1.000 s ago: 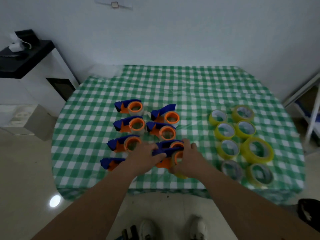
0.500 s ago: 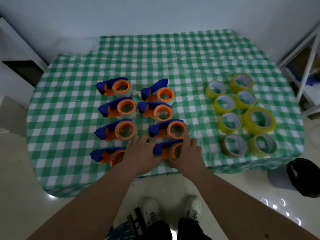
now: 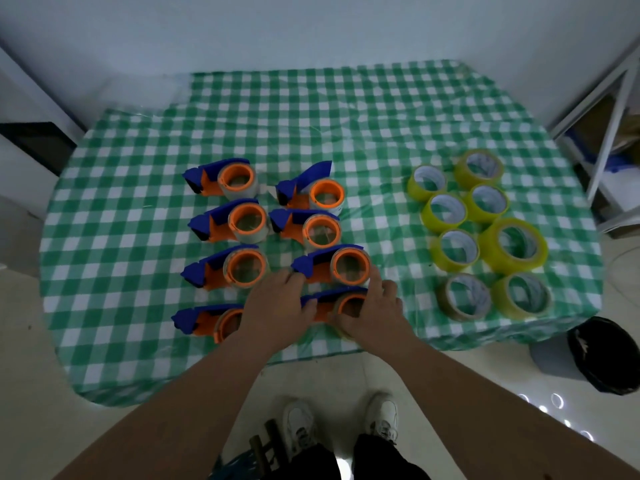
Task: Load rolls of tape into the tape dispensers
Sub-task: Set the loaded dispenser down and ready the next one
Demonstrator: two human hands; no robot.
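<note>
Several blue and orange tape dispensers lie in two columns on the green checked tablecloth [image 3: 381, 126]. The nearest one in the right column, a dispenser [image 3: 332, 303], sits between my hands near the table's front edge. My left hand [image 3: 277, 306] holds its blue nose end. My right hand [image 3: 372, 311] grips its orange hub end, where a roll edge shows under my fingers. Another dispenser [image 3: 346, 266] lies just behind it. Several yellow tape rolls [image 3: 446, 209] and one brown roll [image 3: 464, 297] lie flat at the right.
A further dispenser [image 3: 207, 320] lies left of my left hand. A large yellow roll [image 3: 514, 245] sits among the smaller ones. A black bin [image 3: 609, 358] stands on the floor at the right, a metal shelf frame [image 3: 609, 119] behind it, a cabinet [image 3: 31, 147] at the left.
The dispenser between my hands has come down toward the front edge and lies low on the cloth. My head has tilted down and closer; both hands stay on the dispenser.
</note>
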